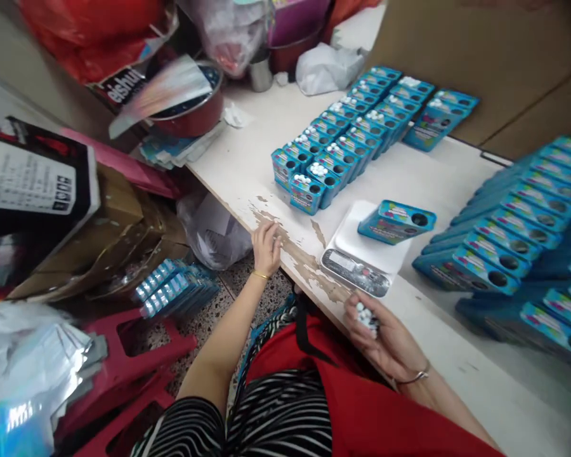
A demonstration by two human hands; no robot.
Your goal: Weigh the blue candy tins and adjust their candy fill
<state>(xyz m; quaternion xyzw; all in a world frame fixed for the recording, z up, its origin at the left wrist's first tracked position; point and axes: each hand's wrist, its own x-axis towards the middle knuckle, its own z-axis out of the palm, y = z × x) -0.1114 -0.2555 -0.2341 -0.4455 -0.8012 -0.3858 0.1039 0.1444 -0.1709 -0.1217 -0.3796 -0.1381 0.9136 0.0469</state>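
Note:
My left hand (266, 249) rests at the worn edge of the white table (247, 171), its fingers loosely curled; whether they hold anything is hidden. Cupped palm up, my right hand (385, 336) holds small white balls (366, 317) just in front of the scale (356, 270). One blue container (397, 222) with a round hole in its top stands on the scale's white plate. Behind the scale, blue containers (335, 149) stand in rows, many with white balls on top. More blue containers (485, 254) with round holes are lined up at the right.
A red pot (190, 117), a metal cup (261, 71) and plastic bags (330, 68) sit at the table's back left. Cardboard boxes (118, 222), a pink stool (118, 355) and stacked blue packs (176, 285) are on the left, below the table.

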